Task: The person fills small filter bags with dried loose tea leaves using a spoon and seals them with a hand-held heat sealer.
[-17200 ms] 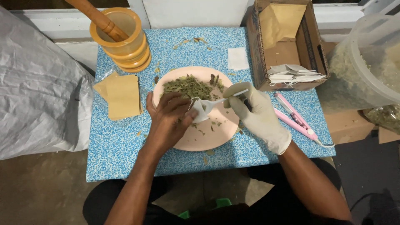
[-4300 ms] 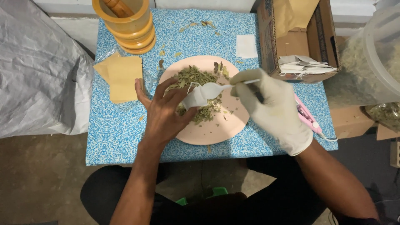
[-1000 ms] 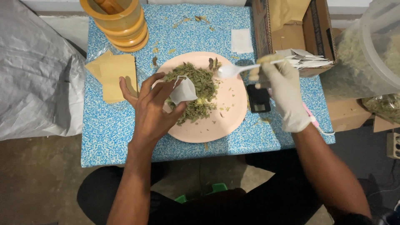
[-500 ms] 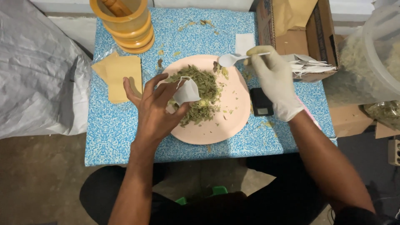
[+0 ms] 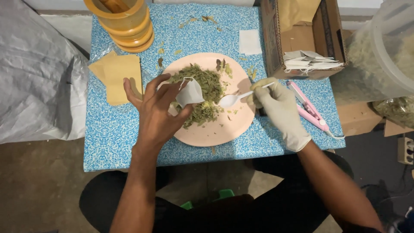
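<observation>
My bare left hand [image 5: 156,113] holds a small white paper bag [image 5: 188,92] open over a pile of dried green leaves [image 5: 206,90] on a round pink plate [image 5: 224,129]. In a white glove, my right hand [image 5: 280,110] grips a white plastic spoon [image 5: 235,98]. The spoon's bowl hovers over the plate, just right of the bag and next to the leaves. The plate sits on a small table with a blue speckled cover [image 5: 112,133].
Stacked yellow tubs [image 5: 125,21] stand at the table's back left, tan envelopes [image 5: 114,75] beside them. A cardboard box [image 5: 302,39] with white bags sits back right. A pink heat sealer [image 5: 308,105] lies right of my hand. A clear tub of leaves [image 5: 384,51] stands far right.
My right hand has swung the spoon from the plate's far right rim back down to the leaves beside the bag. My left hand keeps the bag over the pile.
</observation>
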